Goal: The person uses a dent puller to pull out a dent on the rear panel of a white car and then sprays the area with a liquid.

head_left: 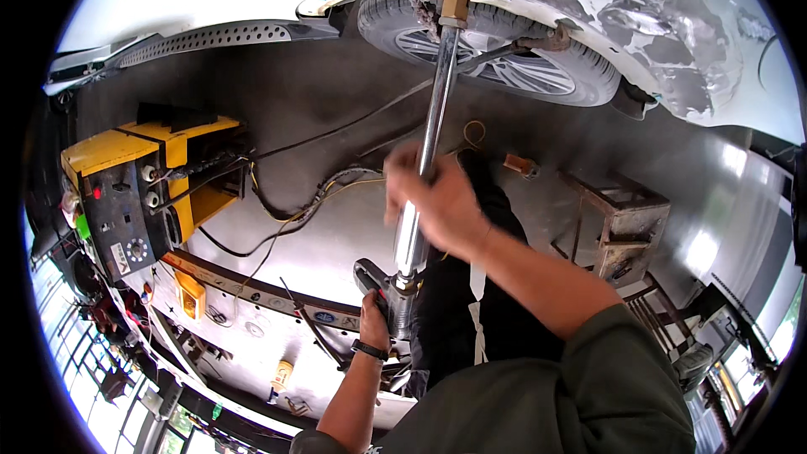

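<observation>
A long chrome rod tool runs from a brass-coloured end fitting, against the battered white car panel, down toward me. My right hand is closed around the rod, slightly blurred, just above a thicker chrome sleeve. At the lower end, my left hand grips a black handle beside a cylindrical body. A car wheel with silver spokes sits behind the rod's upper part, and another metal piece on a cable reaches the panel's edge.
A yellow-and-black machine with cables stands left. Hoses cross the floor near an orange object. A rusty metal stand is right. A long cart or bench edge runs lower left. My dark-clad legs are below the rod.
</observation>
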A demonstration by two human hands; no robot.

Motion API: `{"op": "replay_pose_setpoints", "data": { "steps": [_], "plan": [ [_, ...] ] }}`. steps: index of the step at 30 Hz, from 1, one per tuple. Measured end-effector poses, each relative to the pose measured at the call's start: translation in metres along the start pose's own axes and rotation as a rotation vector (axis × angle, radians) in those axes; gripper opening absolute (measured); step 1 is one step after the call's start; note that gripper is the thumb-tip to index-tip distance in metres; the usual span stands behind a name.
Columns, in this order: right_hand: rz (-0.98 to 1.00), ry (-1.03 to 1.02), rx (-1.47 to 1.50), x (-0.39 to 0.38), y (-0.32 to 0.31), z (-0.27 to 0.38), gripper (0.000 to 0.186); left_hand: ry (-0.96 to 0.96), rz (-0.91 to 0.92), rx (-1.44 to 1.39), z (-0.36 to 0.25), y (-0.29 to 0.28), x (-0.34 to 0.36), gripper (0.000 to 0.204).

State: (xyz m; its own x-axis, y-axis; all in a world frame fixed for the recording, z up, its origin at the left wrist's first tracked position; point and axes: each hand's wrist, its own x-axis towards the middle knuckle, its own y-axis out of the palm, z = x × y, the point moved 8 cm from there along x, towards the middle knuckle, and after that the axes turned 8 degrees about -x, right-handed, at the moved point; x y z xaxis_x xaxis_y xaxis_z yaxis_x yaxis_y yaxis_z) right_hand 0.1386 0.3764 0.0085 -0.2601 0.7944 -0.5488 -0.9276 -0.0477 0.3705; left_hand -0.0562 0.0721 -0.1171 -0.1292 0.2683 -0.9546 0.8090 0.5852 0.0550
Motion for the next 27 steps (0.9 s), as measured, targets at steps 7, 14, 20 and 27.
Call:
{"op": "replay_pose_setpoints", "data": {
  "steps": [7,14,20,27],
  "plan": [
    [0.04,-0.048,0.01,-0.006,0.024,-0.028,0.025,0.019,-0.01,-0.108,-0.039,-0.014,0.002,0.053],
    [0.071,-0.099,-0.002,0.009,0.023,0.018,0.049,0.516,-0.17,-0.354,-0.088,-0.035,-0.051,0.04],
    [-0.057,-0.211,-0.024,0.001,0.006,0.046,0.044,-0.819,0.569,-0.039,0.002,0.015,-0.022,0.043],
    [-0.054,-0.163,-0.077,-0.011,-0.007,0.043,0.035,0.082,0.166,0.195,0.023,0.022,-0.018,0.042]
  ]
}}
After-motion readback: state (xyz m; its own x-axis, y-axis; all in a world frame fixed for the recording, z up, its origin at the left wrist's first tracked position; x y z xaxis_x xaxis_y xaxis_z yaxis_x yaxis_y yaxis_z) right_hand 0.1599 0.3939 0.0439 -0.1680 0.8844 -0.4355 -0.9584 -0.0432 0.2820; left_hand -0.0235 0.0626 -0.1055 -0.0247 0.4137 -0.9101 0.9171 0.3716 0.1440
